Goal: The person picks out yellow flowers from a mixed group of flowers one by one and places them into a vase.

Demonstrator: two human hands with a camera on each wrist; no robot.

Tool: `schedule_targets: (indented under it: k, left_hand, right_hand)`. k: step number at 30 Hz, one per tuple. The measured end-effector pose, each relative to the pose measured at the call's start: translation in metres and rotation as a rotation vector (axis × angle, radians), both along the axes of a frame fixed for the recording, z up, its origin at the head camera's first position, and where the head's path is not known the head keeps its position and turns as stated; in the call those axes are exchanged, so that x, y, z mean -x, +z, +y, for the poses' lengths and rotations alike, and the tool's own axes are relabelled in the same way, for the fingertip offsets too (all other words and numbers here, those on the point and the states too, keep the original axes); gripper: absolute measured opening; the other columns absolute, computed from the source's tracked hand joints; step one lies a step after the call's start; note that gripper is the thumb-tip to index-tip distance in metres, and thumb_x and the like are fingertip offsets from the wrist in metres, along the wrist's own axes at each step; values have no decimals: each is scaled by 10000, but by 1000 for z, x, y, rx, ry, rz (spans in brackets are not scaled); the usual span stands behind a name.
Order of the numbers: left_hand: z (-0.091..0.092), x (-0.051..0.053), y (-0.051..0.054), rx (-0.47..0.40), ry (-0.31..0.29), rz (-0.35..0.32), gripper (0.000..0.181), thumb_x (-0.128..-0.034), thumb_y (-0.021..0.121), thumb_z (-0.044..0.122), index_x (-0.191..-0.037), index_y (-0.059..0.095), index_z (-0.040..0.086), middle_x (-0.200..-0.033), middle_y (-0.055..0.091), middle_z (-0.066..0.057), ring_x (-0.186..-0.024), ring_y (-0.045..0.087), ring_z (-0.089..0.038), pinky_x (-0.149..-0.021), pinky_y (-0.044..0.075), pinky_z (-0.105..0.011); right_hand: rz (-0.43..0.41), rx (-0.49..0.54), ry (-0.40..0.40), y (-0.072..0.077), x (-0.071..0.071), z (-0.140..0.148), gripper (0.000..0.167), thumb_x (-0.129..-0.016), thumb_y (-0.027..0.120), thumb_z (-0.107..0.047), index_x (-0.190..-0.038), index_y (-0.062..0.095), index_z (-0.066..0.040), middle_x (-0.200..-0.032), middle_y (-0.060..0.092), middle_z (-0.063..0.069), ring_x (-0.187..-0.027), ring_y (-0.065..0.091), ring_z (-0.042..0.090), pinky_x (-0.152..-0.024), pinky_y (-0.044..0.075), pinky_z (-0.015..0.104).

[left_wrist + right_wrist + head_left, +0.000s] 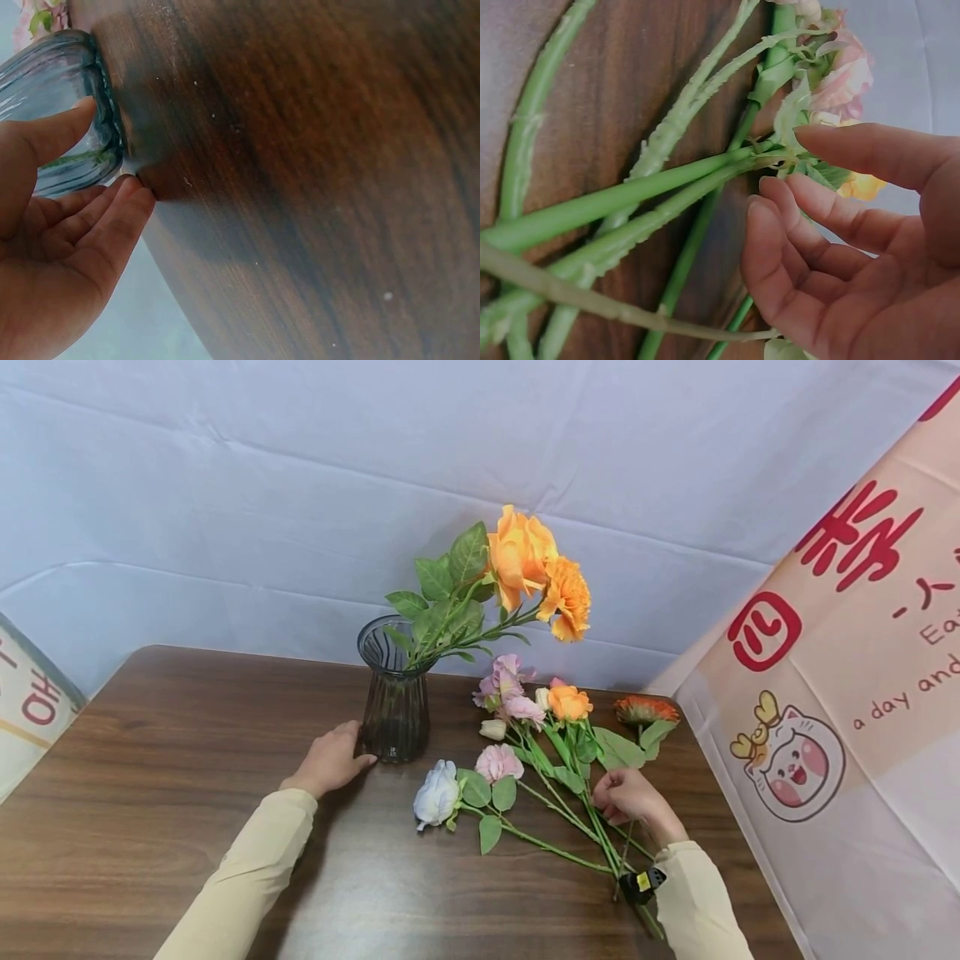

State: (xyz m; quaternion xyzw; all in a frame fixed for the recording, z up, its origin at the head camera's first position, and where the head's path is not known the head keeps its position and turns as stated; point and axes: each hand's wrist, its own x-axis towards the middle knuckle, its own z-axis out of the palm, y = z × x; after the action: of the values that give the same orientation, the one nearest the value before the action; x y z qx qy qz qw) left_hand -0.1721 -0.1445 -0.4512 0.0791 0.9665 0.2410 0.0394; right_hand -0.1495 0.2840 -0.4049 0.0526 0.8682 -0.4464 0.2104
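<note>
A dark ribbed glass vase (396, 714) stands upright near the table's back edge. Two flowers lean right from it: an orange rose (519, 553) and an orange carnation (567, 599). Beside the vase's base is my left hand (330, 762). Its thumb and fingers are extended; in the left wrist view, the thumb (64, 135) lies across the glass. My right hand (630, 797) is among the green stems (652, 191) of the loose flowers. A gap shows between thumb and fingertips, with stems and leaves just beyond; nothing is visibly gripped.
On the brown wooden table (172, 760) lie a pale blue rose (437, 795), a pink carnation (499, 763), lilac blooms (510, 689), a small orange rose (570, 702) and an orange-red flower (647, 710). Their stems cross at the right. A pale cloth (300, 510) hangs behind.
</note>
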Motion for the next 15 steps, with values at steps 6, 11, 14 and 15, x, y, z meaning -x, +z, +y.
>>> schedule_targets:
  k: [6, 11, 14, 15]
  left_hand:
    - [0, 0, 0, 11, -5, 3, 591, -868, 625, 209, -1257, 387, -167, -1231, 464, -325, -1122, 458, -446, -927, 386, -535]
    - [0, 0, 0, 10, -7, 14, 568, -861, 635, 211, -1231, 413, -159, -1186, 500, -311, -1084, 489, -438, -896, 410, -532]
    - [0, 0, 0, 13, -11, 21, 561, -858, 637, 213, -1220, 421, -158, -1169, 510, -308, -1069, 499, -437, -886, 416, -533]
    - [0, 0, 0, 14, -12, 22, 562, -859, 636, 214, -1220, 421, -159, -1170, 510, -309, -1069, 499, -437, -886, 416, -533]
  right_hand:
    - [8, -21, 1, -8, -1, -1, 41, -796, 567, 45, -770, 543, 24, -748, 593, 101, -567, 532, 200, -522, 518, 353]
    - [27, -41, 4, -14, -2, -3, 41, -777, 572, 63, -753, 547, 40, -740, 614, 98, -544, 514, 195, -506, 508, 350]
    - [32, -58, -12, -16, -3, -5, 65, -770, 560, 87, -735, 541, 36, -725, 611, 96, -533, 501, 187, -492, 496, 336]
    - [35, -65, -13, -17, -3, -5, 75, -771, 553, 93, -728, 538, 33, -722, 608, 96, -529, 497, 185, -487, 492, 332]
